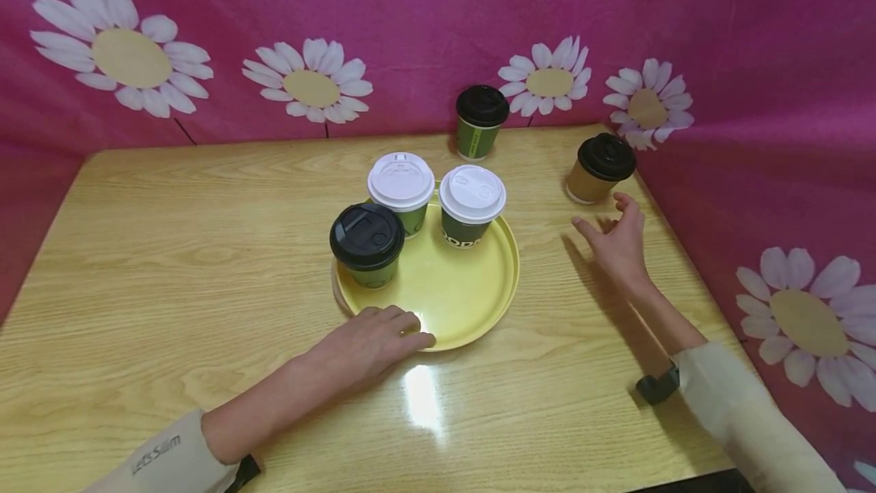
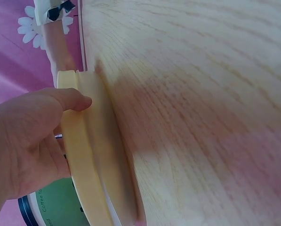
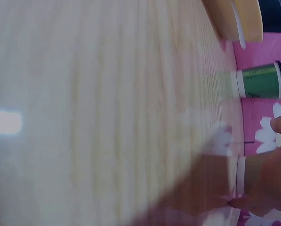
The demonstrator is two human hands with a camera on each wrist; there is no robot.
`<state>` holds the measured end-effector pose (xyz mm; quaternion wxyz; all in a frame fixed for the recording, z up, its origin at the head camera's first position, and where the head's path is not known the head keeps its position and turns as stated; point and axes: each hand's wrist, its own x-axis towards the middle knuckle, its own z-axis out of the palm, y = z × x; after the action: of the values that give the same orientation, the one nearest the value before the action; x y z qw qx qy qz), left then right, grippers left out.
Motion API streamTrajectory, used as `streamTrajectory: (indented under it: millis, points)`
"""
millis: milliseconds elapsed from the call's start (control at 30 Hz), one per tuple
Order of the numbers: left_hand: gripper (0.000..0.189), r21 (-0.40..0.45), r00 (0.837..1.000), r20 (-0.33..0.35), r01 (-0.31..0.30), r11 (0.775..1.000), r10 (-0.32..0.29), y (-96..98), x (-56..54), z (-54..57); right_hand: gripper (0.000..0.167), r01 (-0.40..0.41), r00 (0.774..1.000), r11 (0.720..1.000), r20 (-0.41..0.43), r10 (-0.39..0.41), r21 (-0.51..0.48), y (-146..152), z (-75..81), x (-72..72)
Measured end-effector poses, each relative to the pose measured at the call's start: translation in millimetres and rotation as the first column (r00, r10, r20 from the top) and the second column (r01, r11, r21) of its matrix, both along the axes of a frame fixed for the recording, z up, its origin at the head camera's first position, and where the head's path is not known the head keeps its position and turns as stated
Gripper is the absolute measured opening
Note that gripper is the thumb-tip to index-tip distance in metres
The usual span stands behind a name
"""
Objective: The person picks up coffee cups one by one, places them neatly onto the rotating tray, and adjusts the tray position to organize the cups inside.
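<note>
My left hand (image 1: pixel 372 342) holds the near rim of a round yellow tray (image 1: pixel 458 303). In the left wrist view its thumb lies against the outer side of the tray (image 2: pixel 100 141), with fingers over the rim. On the tray stand a green paper cup with a black lid (image 1: pixel 368 243) and two green cups with white lids, one at the back (image 1: pixel 402 187), the other to its right (image 1: pixel 472 200). My right hand (image 1: pixel 621 246) reaches toward a brown paper cup with a black lid (image 1: pixel 597 170), thumb and fingers spread. Whether it touches that cup is unclear.
Behind the tray, near the table's back edge, stands another green cup with a black lid (image 1: pixel 480 124). A pink cloth with large daisies (image 1: pixel 424 21) hangs along the back and right sides of the wooden table (image 1: pixel 171 249).
</note>
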<state>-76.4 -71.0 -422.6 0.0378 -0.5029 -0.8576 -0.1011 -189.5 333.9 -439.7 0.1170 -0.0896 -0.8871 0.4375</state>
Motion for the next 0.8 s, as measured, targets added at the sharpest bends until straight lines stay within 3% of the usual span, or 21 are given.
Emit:
streamTrajectory:
  millis: [367,800]
  points:
    - [0.026,-0.018,1.0,0.007,-0.011,1.0,0.011,-0.1,0.4,-0.1,0.091,0.072,0.997,0.997,-0.017,-0.072,0.03,13.5,-0.5,-25.5]
    - [0.027,-0.015,1.0,0.001,-0.009,1.0,0.009,-0.1,0.7,0.9,0.108,0.122,0.993,0.992,-0.005,-0.122,-0.041,21.3,3.8,-48.8]
